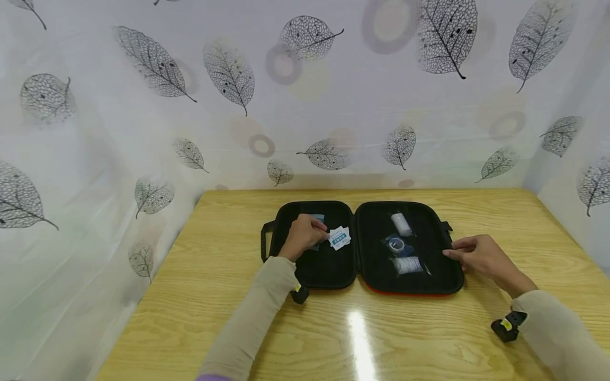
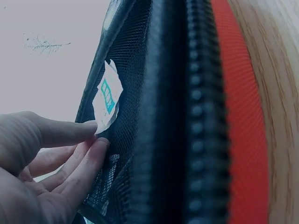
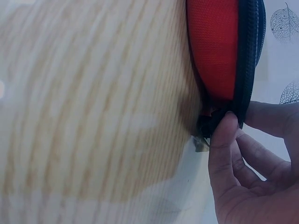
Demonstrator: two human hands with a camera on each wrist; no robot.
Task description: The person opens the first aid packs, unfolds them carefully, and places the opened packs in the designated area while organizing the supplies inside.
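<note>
A black-lined zip case (image 1: 329, 272) with a red shell lies spread flat on the wooden table, its two halves side by side. My left hand (image 1: 303, 233) reaches over the left half. Its thumb and fingertips pinch the edge of the small white sachets with a teal label (image 1: 339, 239), which lie by the mesh lining (image 2: 133, 60). Partly behind that hand is a bluish packet (image 1: 318, 217). At the right half's outer edge, my right hand (image 1: 478, 256) grips the zipped rim (image 3: 245, 60) between thumb and fingers.
In the right half sit a white roll (image 1: 401, 224), a roll of tape (image 1: 396, 244) and a wrapped white bundle (image 1: 407, 265). A carry handle (image 1: 263, 241) sticks out on the left. Behind the table (image 1: 405, 338) hangs a leaf-patterned curtain (image 1: 333, 106).
</note>
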